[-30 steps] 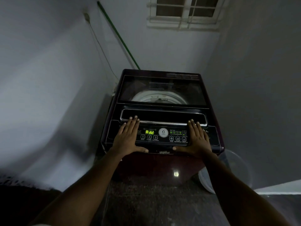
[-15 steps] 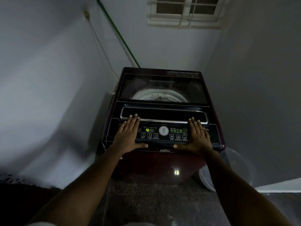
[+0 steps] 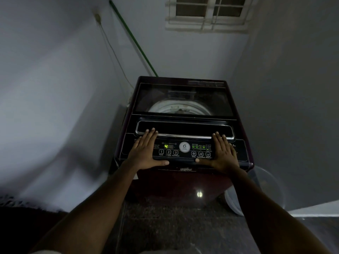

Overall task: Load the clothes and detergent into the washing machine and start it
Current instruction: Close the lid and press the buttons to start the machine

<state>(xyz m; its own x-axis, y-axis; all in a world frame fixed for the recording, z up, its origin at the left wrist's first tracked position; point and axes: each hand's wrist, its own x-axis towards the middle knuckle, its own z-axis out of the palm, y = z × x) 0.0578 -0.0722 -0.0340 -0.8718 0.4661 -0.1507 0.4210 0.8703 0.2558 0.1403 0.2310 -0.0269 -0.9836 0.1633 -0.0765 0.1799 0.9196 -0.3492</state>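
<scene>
A person's left hand [image 3: 145, 153] and right hand [image 3: 222, 154] rest flat, fingers straight, on the control panel [image 3: 183, 158] of the washing machine [image 3: 183, 180]. With lid [image 3: 183, 99] closed and display [image 3: 167, 146] lit, starting seems in hand; the Start/Pause button [image 3: 175, 152] is likely next.

green pole [image 3: 134, 40], barred window [image 3: 209, 12], translucent tub [image 3: 264, 191], hanging cord [image 3: 113, 52]

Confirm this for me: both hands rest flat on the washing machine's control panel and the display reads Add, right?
Not quite. The head view shows the display reading 4, not Add. The left hand and right hand do rest flat on the control panel of the washing machine.
</scene>
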